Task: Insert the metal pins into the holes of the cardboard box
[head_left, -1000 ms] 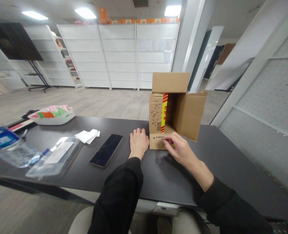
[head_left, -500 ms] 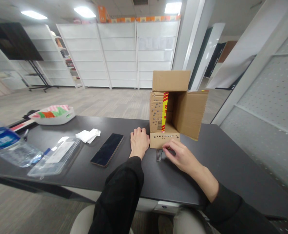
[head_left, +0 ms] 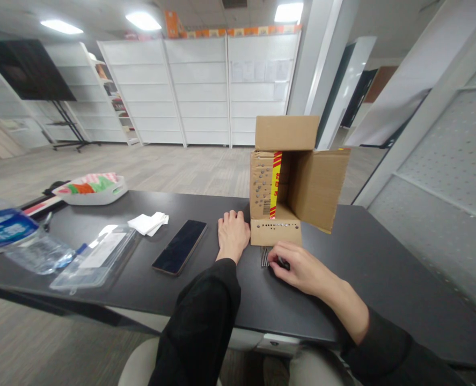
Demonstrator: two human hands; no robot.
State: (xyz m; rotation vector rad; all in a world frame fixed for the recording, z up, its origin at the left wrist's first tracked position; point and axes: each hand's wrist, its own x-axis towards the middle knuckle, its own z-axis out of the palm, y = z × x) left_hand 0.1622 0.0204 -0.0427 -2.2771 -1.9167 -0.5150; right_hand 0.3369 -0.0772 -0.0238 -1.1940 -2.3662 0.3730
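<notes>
An open cardboard box (head_left: 292,185) stands on the dark table, its opening facing me and its flaps spread. Its left front flap and its lower flap (head_left: 276,234) bear small holes and round metal heads. My left hand (head_left: 233,233) lies palm down on the table, fingers stretched out, beside the box's lower left corner. Several thin dark metal rods (head_left: 263,256) lie side by side just in front of the lower flap. At their right end my right hand (head_left: 296,264) pinches one rod between thumb and forefinger; the fingers partly hide it.
Left of my left hand lie a phone (head_left: 180,246), folded white tissues (head_left: 148,223) and a clear plastic case (head_left: 96,260). A water bottle (head_left: 24,238) lies at the far left. Behind it sits a white basket (head_left: 101,197) with colourful contents. A perforated panel (head_left: 442,177) stands at the right.
My right hand has moved slightly down and in closer to the rods. My left hand stays beside the box. The whole view has shifted a little.
</notes>
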